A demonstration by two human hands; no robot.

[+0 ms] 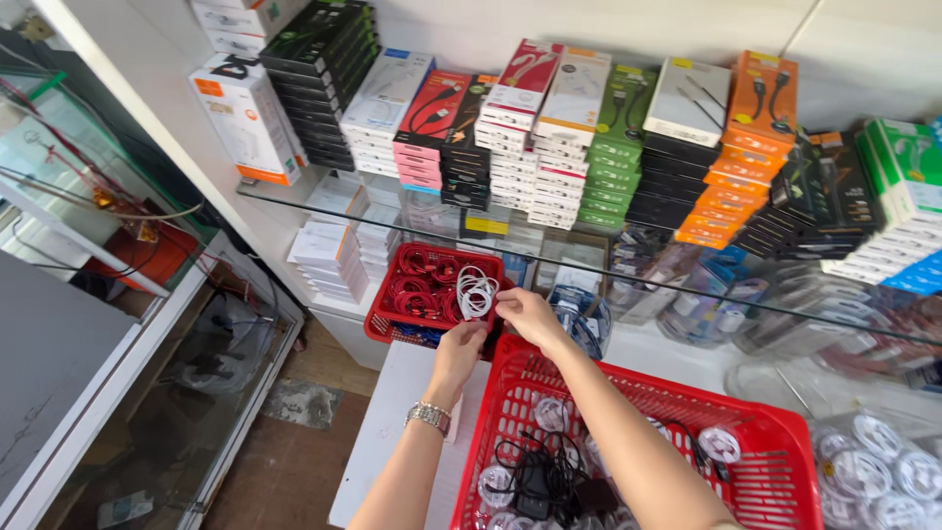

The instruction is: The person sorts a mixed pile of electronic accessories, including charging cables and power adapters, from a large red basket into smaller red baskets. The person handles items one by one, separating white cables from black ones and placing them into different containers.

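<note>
A coil of white cable (477, 291) is pinched by the right hand (528, 314) at the small red basket's (385, 324) right edge; its lower loop is gripped by the left hand (459, 355).

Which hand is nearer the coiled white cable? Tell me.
Right. The right hand reaches the white cable in the small red basket; the left hand sits just below.
</note>
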